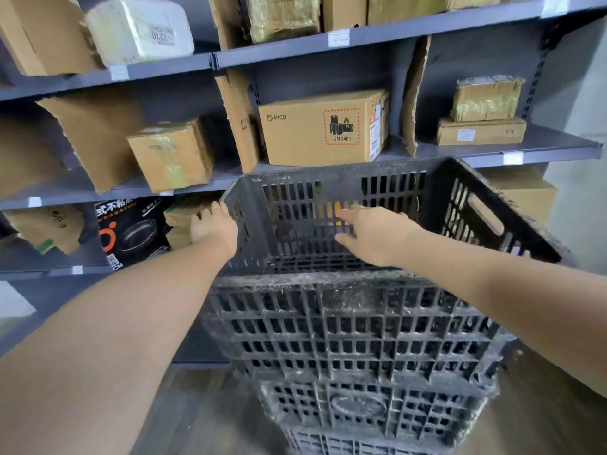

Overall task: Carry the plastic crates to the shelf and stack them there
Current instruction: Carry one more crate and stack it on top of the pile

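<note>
The top crate [377,192] lay tilted on the crate stack [345,339], with the shelf [542,149] at 12 o'clock. The right hand [371,234] pressed flat inside, fingers straight, holding nothing. The left hand [213,224] bore on the 9 o'clock wall (grip could not be told). Risk: the unclamped crate could slide off toward 3 o'clock.

Both bare arms reach forward and slightly up, elbows nearly straight, forearms converging toward the middle of the view. The left hand [215,224] lies flat against the outer left side of the top crate [387,188], thumb up by the rim, fingers stretched forward and somewhat blurred. The right hand [371,234] is inside that crate, palm down, fingers straight toward the far wall, thumb spread out below them.
</note>
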